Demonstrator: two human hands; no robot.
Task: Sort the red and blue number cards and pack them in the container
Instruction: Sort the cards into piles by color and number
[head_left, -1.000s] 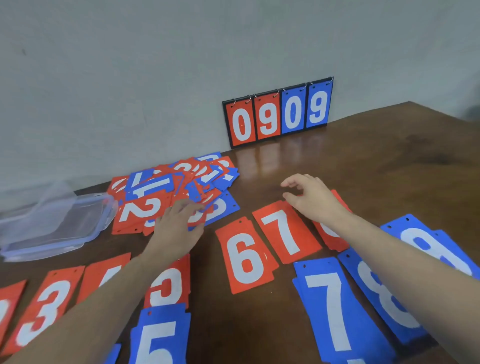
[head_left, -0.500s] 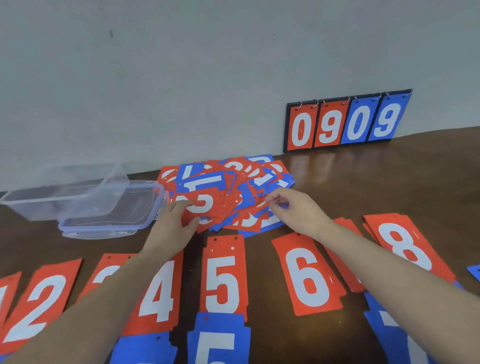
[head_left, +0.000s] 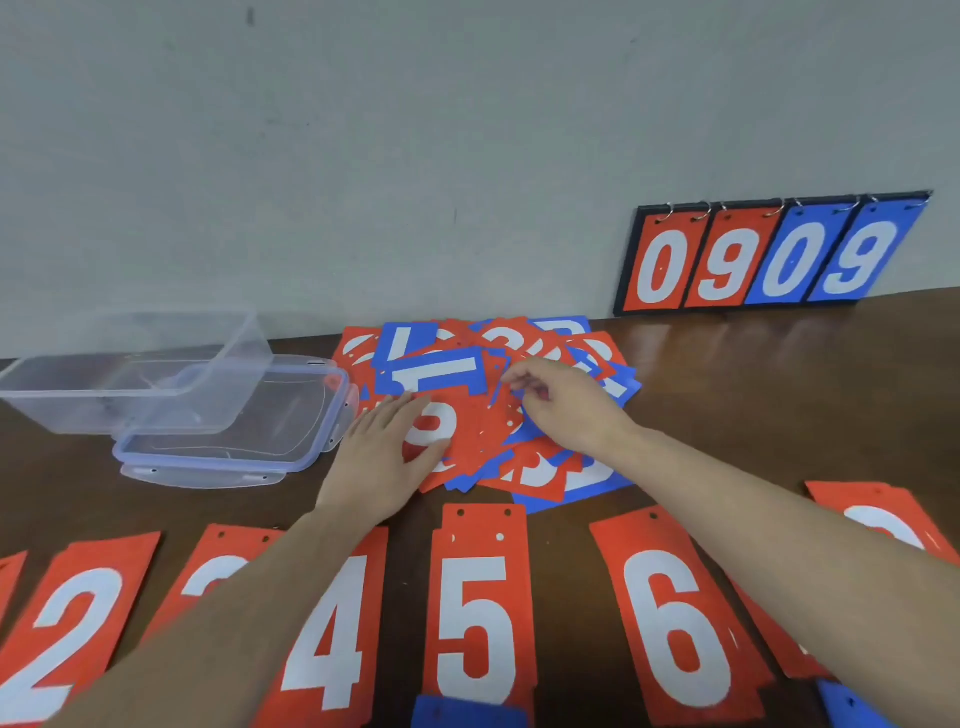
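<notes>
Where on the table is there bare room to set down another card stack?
Bare wood lies right of the pile, between the scoreboard and red 6. A smaller patch sits between lid and red 2. The near row is crowded.

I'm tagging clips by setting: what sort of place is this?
Probably a plain indoor room, home or office: a dark wooden table pushed against a bare grey wall, with a flip scoreboard leaning on it.
</notes>
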